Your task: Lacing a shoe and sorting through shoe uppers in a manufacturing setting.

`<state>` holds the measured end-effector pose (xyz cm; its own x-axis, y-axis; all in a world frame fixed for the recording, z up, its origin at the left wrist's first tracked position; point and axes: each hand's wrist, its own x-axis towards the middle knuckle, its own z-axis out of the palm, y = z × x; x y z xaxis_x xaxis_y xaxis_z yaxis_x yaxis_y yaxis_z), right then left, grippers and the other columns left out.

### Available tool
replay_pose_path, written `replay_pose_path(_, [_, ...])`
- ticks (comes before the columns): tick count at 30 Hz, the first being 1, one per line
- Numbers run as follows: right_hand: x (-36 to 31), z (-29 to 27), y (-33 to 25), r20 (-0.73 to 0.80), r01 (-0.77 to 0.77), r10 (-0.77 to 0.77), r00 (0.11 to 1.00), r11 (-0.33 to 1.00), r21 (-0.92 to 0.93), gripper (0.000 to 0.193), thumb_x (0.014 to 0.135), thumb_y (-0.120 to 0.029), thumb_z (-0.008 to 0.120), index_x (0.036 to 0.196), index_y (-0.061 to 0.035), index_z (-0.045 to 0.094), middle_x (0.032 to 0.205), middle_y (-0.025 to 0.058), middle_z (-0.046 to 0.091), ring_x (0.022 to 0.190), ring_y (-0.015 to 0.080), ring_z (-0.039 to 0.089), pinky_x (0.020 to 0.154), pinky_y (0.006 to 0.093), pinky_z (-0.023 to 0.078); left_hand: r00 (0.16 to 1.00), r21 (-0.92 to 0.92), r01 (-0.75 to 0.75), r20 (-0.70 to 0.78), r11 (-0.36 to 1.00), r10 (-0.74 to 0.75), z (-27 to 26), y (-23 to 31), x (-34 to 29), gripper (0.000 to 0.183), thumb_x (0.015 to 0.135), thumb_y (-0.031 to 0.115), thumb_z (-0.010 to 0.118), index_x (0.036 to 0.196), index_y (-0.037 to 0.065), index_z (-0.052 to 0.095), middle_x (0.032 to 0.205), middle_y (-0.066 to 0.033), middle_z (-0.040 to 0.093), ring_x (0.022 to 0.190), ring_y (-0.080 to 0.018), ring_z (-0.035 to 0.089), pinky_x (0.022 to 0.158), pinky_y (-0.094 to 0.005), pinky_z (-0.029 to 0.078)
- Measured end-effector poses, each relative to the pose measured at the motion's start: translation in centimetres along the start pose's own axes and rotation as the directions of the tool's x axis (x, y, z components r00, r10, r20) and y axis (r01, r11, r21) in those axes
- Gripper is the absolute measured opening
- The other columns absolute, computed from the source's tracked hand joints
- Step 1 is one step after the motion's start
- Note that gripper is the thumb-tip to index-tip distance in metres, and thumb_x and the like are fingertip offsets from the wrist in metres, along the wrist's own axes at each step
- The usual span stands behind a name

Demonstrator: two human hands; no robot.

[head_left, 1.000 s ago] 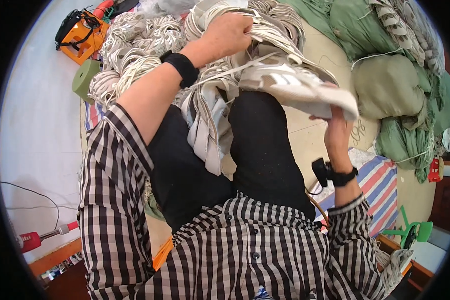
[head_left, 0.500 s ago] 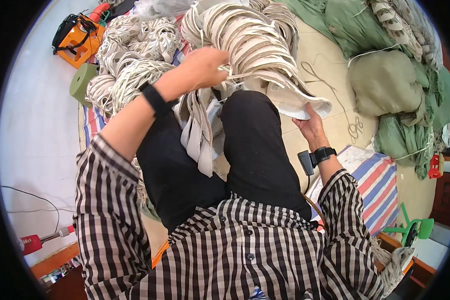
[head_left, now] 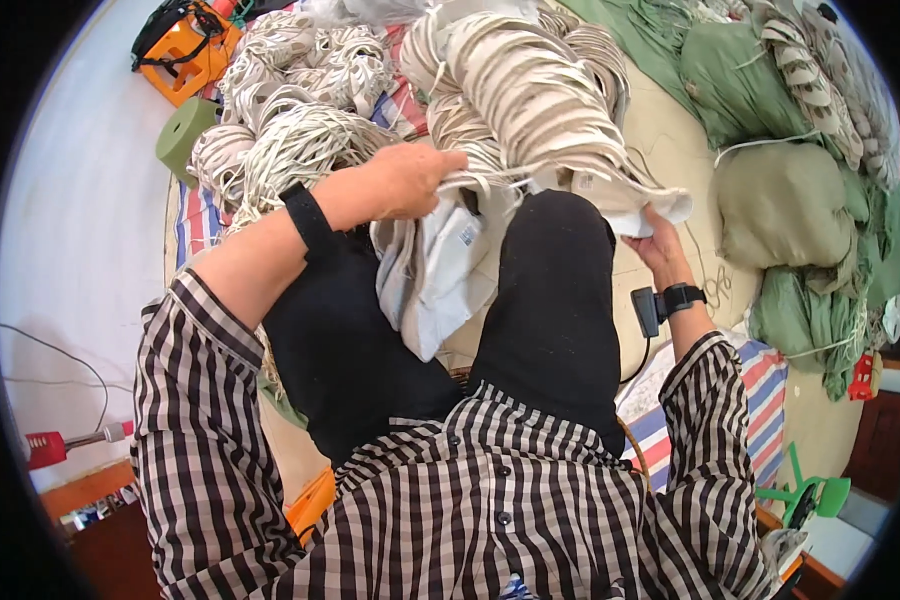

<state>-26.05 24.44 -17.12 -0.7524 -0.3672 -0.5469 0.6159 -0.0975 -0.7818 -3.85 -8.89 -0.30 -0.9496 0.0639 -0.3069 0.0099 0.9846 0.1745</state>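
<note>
Right hand [head_left: 662, 245] pinches the right end of the lowest shoe upper [head_left: 622, 205], apparently steadying it beside the long stack [head_left: 540, 90]; left hand [head_left: 410, 183] curls above the hanging uppers [head_left: 448, 280], can't tell its grip.

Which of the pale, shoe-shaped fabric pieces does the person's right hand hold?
The fabric piece at the near end of the large curved row: the right hand grips its right end, while the others lie behind it, clear of that hand.
</note>
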Motion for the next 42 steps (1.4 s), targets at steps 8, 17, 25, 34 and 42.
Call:
replay_pose_path(8, [-2.9, -1.9, -0.5, 0.107, -0.157, 0.175, 0.979, 0.975, -0.160, 0.037, 0.099, -0.036, 0.045, 0.120, -0.0058, 0.052, 0.106, 0.0149, 0.065, 0.087, 0.0241, 0.067, 0.071, 0.0350, 0.054, 0.991, -0.058, 0.094, -0.088, 0.994, -0.099, 1.8, 3.1, -1.9, 0.058, 0.082, 0.019, 0.060, 0.137, 0.013, 0.040, 0.079, -0.0230, 0.064, 0.079, -0.0415, 0.063, 0.071, -0.0500, 0.050])
replay_pose_path(17, [-14.4, 8.4, -11.8, 0.393, 0.528, -0.379, 0.838, 0.377, -0.761, 0.022, 0.095, -0.019, 0.052, 0.096, 0.0003, 0.062, 0.079, 0.0058, 0.067, 0.067, 0.0099, 0.062, 0.058, 0.0229, 0.048, 0.886, -0.443, 0.006, -0.413, 0.896, -0.211, -3.7, -5.8, -1.6, 0.032, 0.079, 0.021, 0.058, 0.107, 0.008, 0.066, 0.096, -0.0187, 0.068, 0.094, -0.0347, 0.064, 0.085, -0.0399, 0.050])
replay_pose_path(25, [-11.5, 20.8, -4.8, 0.885, 0.810, 0.079, 0.459, -0.445, -0.381, 0.024, 0.077, -0.001, 0.053, 0.101, 0.0011, 0.054, 0.095, 0.0225, 0.064, 0.091, 0.0402, 0.063, 0.077, 0.0463, 0.051, 0.938, -0.768, 0.230, 0.010, 0.598, -0.347, 0.7, -7.9, 1.0, 0.029, 0.078, 0.012, 0.058, 0.104, 0.003, 0.064, 0.081, -0.0072, 0.064, 0.072, -0.0147, 0.062, 0.066, -0.0298, 0.050])
replay_pose_path(34, [-7.5, 21.2, -3.3, 0.624, 0.637, 0.250, 0.740, -0.559, -0.531, 0.020, 0.077, -0.020, 0.059, 0.081, -0.0025, 0.068, 0.087, 0.0230, 0.067, 0.087, 0.0401, 0.065, 0.075, 0.0479, 0.052, 0.955, -0.592, 0.102, -0.166, 0.800, -0.244, 4.3, -4.2, -2.1, 0.037, 0.077, 0.020, 0.057, 0.110, 0.004, 0.063, 0.107, -0.0229, 0.064, 0.107, -0.0385, 0.058, 0.092, -0.0418, 0.046])
replay_pose_path(42, [-8.4, 25.5, -14.1, 0.626, 0.633, -0.097, 0.774, 0.121, -0.764, 0.018, 0.084, -0.021, 0.065, 0.083, -0.0031, 0.066, 0.062, 0.0035, 0.061, 0.049, 0.0108, 0.057, 0.045, 0.0273, 0.046, 0.946, -0.989, 0.100, 0.060, 0.110, -0.317, 0.5, -6.7, -3.2, 0.034, 0.087, 0.025, 0.061, 0.118, 0.012, 0.060, 0.100, -0.0027, 0.061, 0.085, -0.0118, 0.059, 0.072, -0.0280, 0.052])
